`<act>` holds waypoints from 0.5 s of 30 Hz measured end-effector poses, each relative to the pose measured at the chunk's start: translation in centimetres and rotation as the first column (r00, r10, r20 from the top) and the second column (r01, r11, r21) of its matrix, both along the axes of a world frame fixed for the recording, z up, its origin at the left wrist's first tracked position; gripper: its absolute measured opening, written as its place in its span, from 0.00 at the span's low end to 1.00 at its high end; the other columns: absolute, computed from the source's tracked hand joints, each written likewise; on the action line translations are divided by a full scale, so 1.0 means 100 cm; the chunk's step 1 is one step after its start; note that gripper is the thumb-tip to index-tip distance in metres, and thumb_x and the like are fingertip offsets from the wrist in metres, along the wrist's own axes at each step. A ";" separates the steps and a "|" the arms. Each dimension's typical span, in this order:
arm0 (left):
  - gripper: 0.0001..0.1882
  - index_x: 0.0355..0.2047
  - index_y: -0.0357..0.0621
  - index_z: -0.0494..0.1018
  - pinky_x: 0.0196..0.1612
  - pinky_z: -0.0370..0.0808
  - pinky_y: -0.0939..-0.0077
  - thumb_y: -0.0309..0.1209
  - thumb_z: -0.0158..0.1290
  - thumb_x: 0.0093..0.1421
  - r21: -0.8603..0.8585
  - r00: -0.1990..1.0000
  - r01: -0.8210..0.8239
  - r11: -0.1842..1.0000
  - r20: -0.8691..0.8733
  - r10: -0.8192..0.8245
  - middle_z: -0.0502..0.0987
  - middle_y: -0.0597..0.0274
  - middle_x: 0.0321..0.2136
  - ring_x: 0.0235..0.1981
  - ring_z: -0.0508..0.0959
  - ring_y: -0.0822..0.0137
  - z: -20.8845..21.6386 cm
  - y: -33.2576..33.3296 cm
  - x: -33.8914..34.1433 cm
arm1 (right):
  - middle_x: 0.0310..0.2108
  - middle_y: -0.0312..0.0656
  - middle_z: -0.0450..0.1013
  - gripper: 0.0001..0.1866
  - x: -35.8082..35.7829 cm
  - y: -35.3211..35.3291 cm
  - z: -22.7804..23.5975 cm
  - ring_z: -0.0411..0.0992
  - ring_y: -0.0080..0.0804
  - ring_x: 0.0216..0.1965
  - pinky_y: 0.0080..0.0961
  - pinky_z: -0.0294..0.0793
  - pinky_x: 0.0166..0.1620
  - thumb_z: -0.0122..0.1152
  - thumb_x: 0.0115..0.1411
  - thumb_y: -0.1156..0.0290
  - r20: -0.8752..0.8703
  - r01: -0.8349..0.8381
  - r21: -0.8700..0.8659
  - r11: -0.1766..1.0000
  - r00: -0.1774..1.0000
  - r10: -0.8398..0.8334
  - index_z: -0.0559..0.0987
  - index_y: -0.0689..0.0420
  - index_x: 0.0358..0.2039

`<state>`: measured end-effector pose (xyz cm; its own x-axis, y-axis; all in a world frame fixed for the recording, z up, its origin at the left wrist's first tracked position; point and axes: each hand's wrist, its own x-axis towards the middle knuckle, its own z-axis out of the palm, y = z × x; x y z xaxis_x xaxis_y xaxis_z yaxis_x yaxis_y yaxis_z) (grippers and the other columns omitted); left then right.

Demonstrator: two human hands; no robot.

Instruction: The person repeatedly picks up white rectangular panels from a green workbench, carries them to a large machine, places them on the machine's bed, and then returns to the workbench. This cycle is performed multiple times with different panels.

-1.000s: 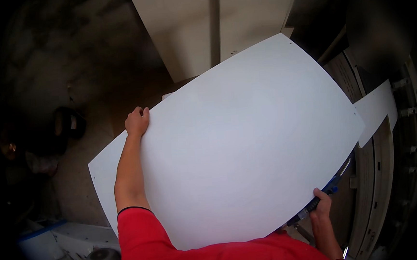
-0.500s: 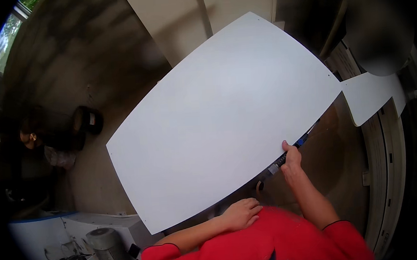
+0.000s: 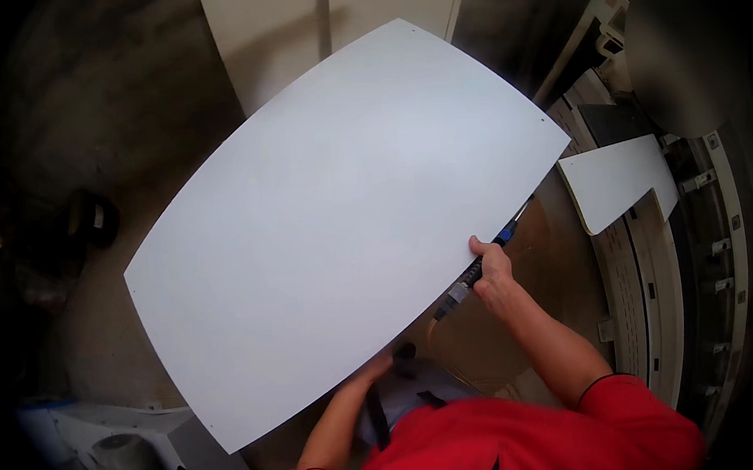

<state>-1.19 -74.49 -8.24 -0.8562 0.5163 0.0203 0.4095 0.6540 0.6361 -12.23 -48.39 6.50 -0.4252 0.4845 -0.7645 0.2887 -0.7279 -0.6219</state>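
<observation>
A large white panel with bowed long edges and small holes near its corners lies tilted across the view in front of me. My right hand grips its near edge, thumb on the top face. The same hand closes round a black air blow gun with a blue collar, a thin nozzle and an orange hose, lying along that edge. My left hand is at the near edge further left, its fingers hidden under the panel. What holds the panel from below cannot be seen.
Right of the panel, a smaller white cut piece rests on a long machine bed with rails. A grey motor and a white machine housing stand at lower left. Pale upright boards lean at the back; a dark round container sits at left.
My left hand has left my belly and reached the panel's near edge. In the view, the panel, my right hand and the air blow gun have shifted left along with the background.
</observation>
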 end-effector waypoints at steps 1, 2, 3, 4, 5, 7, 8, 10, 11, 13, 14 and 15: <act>0.22 0.47 0.46 0.75 0.53 0.71 0.55 0.22 0.50 0.49 -0.049 0.997 -0.074 0.996 0.001 0.074 0.73 0.45 0.49 0.50 0.73 0.44 -0.017 0.003 -0.008 | 0.43 0.53 0.72 0.18 0.001 0.003 -0.008 0.75 0.45 0.42 0.40 0.77 0.47 0.57 0.62 0.73 -0.013 0.012 0.037 0.999 1.000 -0.012 0.70 0.73 0.47; 0.22 0.47 0.46 0.75 0.53 0.71 0.55 0.22 0.50 0.49 -0.064 0.987 -0.158 0.985 -0.004 0.158 0.73 0.45 0.49 0.50 0.73 0.44 -0.031 0.003 -0.016 | 0.42 0.52 0.72 0.17 0.000 0.004 -0.015 0.75 0.44 0.41 0.39 0.77 0.47 0.58 0.61 0.73 -0.010 0.008 0.069 0.998 1.000 -0.008 0.70 0.73 0.46; 0.22 0.47 0.46 0.75 0.53 0.71 0.55 0.23 0.50 0.50 -0.076 0.978 -0.209 0.975 0.000 0.209 0.73 0.45 0.49 0.50 0.73 0.44 -0.045 0.003 -0.024 | 0.41 0.52 0.72 0.17 0.002 0.003 -0.013 0.75 0.44 0.41 0.39 0.77 0.46 0.58 0.61 0.73 0.031 0.006 0.076 0.997 0.999 -0.008 0.70 0.73 0.45; 0.22 0.47 0.46 0.75 0.53 0.71 0.55 0.23 0.50 0.50 -0.083 0.963 -0.268 0.960 -0.007 0.268 0.73 0.45 0.49 0.50 0.73 0.44 -0.055 0.003 -0.037 | 0.41 0.52 0.73 0.16 -0.005 -0.004 0.007 0.75 0.44 0.41 0.40 0.78 0.45 0.57 0.61 0.73 0.069 0.012 0.034 0.999 0.998 -0.014 0.70 0.72 0.45; 0.22 0.47 0.46 0.75 0.53 0.71 0.55 0.23 0.50 0.50 -0.088 0.952 -0.304 0.949 -0.001 0.305 0.73 0.45 0.49 0.50 0.73 0.44 -0.062 0.005 -0.038 | 0.42 0.52 0.73 0.16 -0.003 -0.002 0.005 0.75 0.44 0.41 0.40 0.78 0.45 0.57 0.62 0.73 0.054 0.017 0.021 1.000 0.998 -0.018 0.70 0.72 0.45; 0.21 0.47 0.46 0.75 0.53 0.71 0.55 0.23 0.50 0.50 -0.080 0.937 -0.349 0.934 0.001 0.351 0.73 0.45 0.49 0.50 0.73 0.45 -0.076 0.007 -0.047 | 0.42 0.52 0.73 0.16 0.000 0.000 0.001 0.75 0.44 0.41 0.41 0.79 0.45 0.56 0.62 0.73 0.015 0.018 -0.006 1.000 1.000 -0.018 0.70 0.72 0.45; 0.21 0.47 0.46 0.75 0.53 0.71 0.55 0.23 0.50 0.50 -0.077 0.928 -0.372 0.925 0.010 0.374 0.73 0.45 0.49 0.50 0.73 0.45 -0.081 0.007 -0.048 | 0.42 0.52 0.73 0.15 0.002 -0.003 0.003 0.75 0.44 0.41 0.42 0.79 0.46 0.55 0.63 0.73 0.019 0.022 0.018 1.000 1.000 -0.022 0.70 0.72 0.46; 0.21 0.47 0.46 0.75 0.53 0.71 0.55 0.23 0.50 0.50 -0.063 0.907 -0.419 0.906 0.012 0.421 0.74 0.45 0.49 0.50 0.73 0.45 -0.091 0.009 -0.054 | 0.42 0.52 0.73 0.15 -0.002 -0.007 0.011 0.75 0.44 0.41 0.43 0.79 0.46 0.54 0.63 0.72 0.062 -0.020 0.069 0.997 0.998 0.016 0.70 0.71 0.46; 0.21 0.47 0.46 0.75 0.53 0.71 0.55 0.23 0.50 0.50 -0.062 0.890 -0.454 0.889 0.019 0.456 0.74 0.45 0.49 0.50 0.73 0.45 -0.094 0.008 -0.051 | 0.42 0.52 0.73 0.15 -0.006 -0.010 0.015 0.75 0.44 0.41 0.43 0.78 0.46 0.54 0.64 0.72 0.083 -0.057 0.089 0.994 0.995 0.050 0.70 0.71 0.46; 0.21 0.47 0.46 0.75 0.53 0.71 0.55 0.24 0.51 0.51 -0.054 0.876 -0.480 0.876 0.021 0.481 0.74 0.45 0.48 0.49 0.73 0.45 -0.101 0.009 -0.052 | 0.41 0.51 0.73 0.15 -0.005 -0.013 0.018 0.75 0.43 0.40 0.43 0.79 0.43 0.55 0.63 0.72 0.105 -0.065 0.098 0.993 0.993 0.055 0.70 0.70 0.45; 0.21 0.47 0.46 0.75 0.53 0.71 0.55 0.24 0.51 0.51 -0.051 0.870 -0.491 0.870 0.027 0.493 0.74 0.45 0.48 0.49 0.73 0.45 -0.103 0.007 -0.054 | 0.41 0.50 0.73 0.14 -0.005 -0.013 0.017 0.75 0.42 0.39 0.42 0.79 0.42 0.55 0.63 0.72 0.115 -0.072 0.101 0.992 0.992 0.060 0.71 0.70 0.44; 0.21 0.47 0.46 0.75 0.53 0.71 0.55 0.24 0.51 0.51 -0.046 0.866 -0.497 0.866 0.032 0.499 0.74 0.45 0.48 0.49 0.73 0.45 -0.105 0.007 -0.053 | 0.39 0.47 0.73 0.13 -0.003 -0.012 0.016 0.75 0.40 0.37 0.39 0.77 0.38 0.55 0.63 0.70 0.128 -0.088 0.114 0.990 0.989 0.073 0.71 0.67 0.43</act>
<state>-6.50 -73.79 -18.73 -0.9993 0.0206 -0.0310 -0.0030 0.7858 0.6185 -12.54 -49.63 8.07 -0.3728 0.5433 -0.7522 0.4231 -0.6219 -0.6589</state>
